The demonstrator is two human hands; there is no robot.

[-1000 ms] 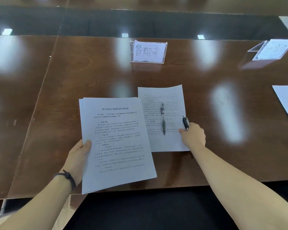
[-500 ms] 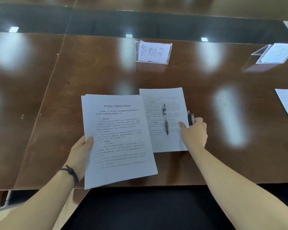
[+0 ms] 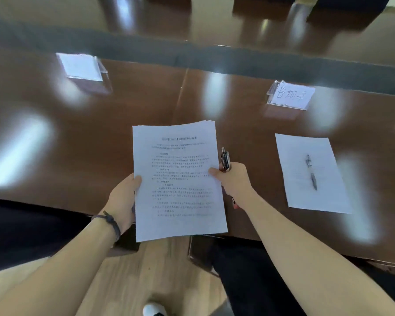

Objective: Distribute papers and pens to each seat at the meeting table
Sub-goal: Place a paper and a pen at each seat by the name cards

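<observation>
Papers [image 3: 178, 179] sit in a stack between both my hands, held over the near edge of the desk [image 3: 100, 142]. My left hand [image 3: 123, 199] grips the stack's left edge, thumb on the top sheet, a dark cord bracelet [image 3: 111, 222] at the wrist. My right hand [image 3: 234, 181] pinches the right edge with its thumb on the printed page, and the same hand is clenched around a bundle of pens [image 3: 225, 161] whose dark tops stick up just beside the stack; how many there are I can't make out.

To my right, a single sheet [image 3: 315, 176] lies flat on the desk with one pen [image 3: 311, 173] resting lengthwise on it. Beyond that sheet stands a clear name-card holder [image 3: 291, 96] with handwritten characters. Far to the left, another name-card holder [image 3: 81, 67] stands on the desk, its face too blurred to read, and the desk surface in front of it shows only bright glare patches.

A dark strip [image 3: 214, 58] runs across the desk behind the holders. Below the stack, a wooden floor [image 3: 151, 270] shows, with what looks like a white shoe tip [image 3: 154, 310] at the bottom edge. Dark chair shapes [image 3: 249, 281] flank the floor gap under my arms.
</observation>
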